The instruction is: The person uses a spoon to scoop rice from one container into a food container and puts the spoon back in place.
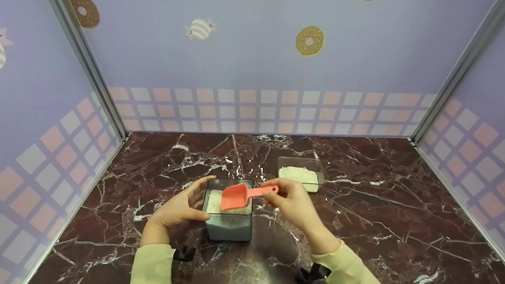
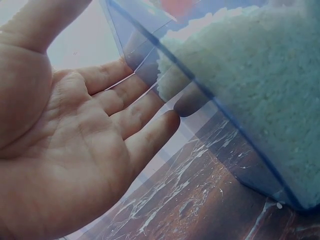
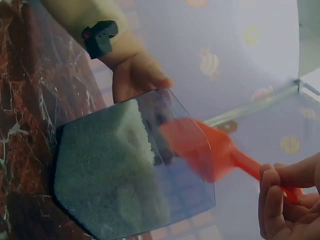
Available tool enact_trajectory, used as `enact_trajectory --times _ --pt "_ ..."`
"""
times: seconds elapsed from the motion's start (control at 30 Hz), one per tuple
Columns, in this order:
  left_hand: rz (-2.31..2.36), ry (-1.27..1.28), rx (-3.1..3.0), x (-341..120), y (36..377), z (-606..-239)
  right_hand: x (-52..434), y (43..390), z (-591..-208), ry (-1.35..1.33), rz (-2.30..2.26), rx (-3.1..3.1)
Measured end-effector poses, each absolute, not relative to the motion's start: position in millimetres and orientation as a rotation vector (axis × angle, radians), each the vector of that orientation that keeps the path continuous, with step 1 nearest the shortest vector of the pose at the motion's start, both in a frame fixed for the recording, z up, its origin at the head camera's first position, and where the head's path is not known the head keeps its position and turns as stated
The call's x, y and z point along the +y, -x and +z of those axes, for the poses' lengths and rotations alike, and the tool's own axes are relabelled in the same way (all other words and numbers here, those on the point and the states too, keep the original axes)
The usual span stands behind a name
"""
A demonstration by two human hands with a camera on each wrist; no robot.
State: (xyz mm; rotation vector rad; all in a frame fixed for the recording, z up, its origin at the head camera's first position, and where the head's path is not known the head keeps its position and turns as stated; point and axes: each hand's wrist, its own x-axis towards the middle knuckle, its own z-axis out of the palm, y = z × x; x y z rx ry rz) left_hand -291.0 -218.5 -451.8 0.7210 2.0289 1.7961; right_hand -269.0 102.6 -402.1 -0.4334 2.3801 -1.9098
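Two hands at the tall box (image 1: 229, 218): left hand (image 1: 180, 208) flat-fingered on its side, right hand (image 1: 292, 203) pinching scoop (image 1: 242, 195) above the rim.

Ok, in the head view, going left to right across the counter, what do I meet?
Left hand against the near clear rice box → coral scoop over that box → right hand pinching the scoop's handle → shallow clear tray of rice, set farther back.

No readable text, label, brand, number or sign appeared in any view. The lilac back wall (image 1: 249, 54) bore only pictures of doughnuts and striped sweets, without any lettering.
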Motion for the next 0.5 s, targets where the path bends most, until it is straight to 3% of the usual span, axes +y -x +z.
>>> enact_trajectory --times 0.23,0.5 --pt "1.796 -0.710 2.041 -218.4 291.6 -452.9 83.4 262.1 -392.7 0.509 -1.685 2.635" --pt "1.777 -0.717 2.051 -220.1 290.9 -453.2 74.8 272.6 -409.4 0.520 -1.760 2.438"
